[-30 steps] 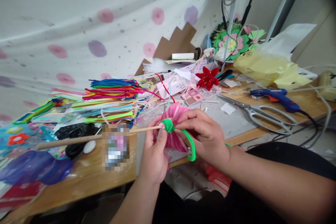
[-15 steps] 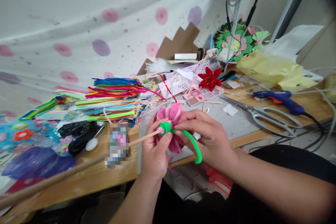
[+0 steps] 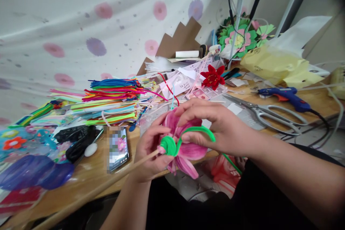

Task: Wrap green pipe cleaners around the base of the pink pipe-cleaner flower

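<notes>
A pink pipe-cleaner flower (image 3: 191, 151) is held between both hands, its back turned toward me. From its base a wooden stick (image 3: 107, 175) runs down to the lower left. Around the base is a coil of green pipe cleaner (image 3: 168, 146), whose loose end curves to the right. My left hand (image 3: 149, 152) is closed around the flower's base, fingers behind and thumb by the coil. My right hand (image 3: 215, 124) is closed, with its thumb on the green pipe cleaner near the petals and its fingers over the flower.
Bundles of coloured pipe cleaners (image 3: 113, 95) lie at the back left. A phone (image 3: 121, 149) is on the wooden table (image 3: 99, 183). To the right are large scissors (image 3: 269, 115) and a blue glue gun (image 3: 288, 97). A red flower (image 3: 213, 77) lies behind the hands.
The flower has turned and tilted, so more petals show at the lower right. The right hand has shifted over the petals, and the green loose end now arcs upward instead of hanging down.
</notes>
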Tool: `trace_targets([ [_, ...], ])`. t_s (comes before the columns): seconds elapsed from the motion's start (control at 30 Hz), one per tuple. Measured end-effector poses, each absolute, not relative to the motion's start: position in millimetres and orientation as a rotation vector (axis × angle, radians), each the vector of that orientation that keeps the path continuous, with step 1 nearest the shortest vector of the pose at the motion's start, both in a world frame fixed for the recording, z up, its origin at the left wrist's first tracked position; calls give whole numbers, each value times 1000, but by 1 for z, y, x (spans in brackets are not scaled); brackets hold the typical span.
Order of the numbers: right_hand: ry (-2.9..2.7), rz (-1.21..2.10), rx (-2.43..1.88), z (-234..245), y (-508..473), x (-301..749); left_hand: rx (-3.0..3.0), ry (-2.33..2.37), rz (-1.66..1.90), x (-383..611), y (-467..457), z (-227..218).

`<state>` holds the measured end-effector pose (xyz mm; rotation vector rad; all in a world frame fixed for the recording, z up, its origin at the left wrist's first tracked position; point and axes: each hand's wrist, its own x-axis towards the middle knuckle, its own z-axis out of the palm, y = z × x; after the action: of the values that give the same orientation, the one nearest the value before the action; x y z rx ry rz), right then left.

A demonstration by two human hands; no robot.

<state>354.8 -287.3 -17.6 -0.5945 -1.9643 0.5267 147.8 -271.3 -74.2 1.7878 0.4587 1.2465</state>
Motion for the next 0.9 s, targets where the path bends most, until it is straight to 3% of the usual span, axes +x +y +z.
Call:
trace_targets([
  [0.17, -1942, 639, -530, -21, -286, 352, 1817, 432, 1207, 148, -267, -66],
  [0.33, -1796, 491, -555, -32, -288, 346, 1906, 494, 1422, 148, -260, -67],
  [0.6, -1538, 235, -683, -44, -293, 330, 1013, 665, 1415, 185, -287, -79],
  [0.9, -1662, 298, -692, -44, -299, 323, 941, 635, 1474, 183, -281, -83],
])
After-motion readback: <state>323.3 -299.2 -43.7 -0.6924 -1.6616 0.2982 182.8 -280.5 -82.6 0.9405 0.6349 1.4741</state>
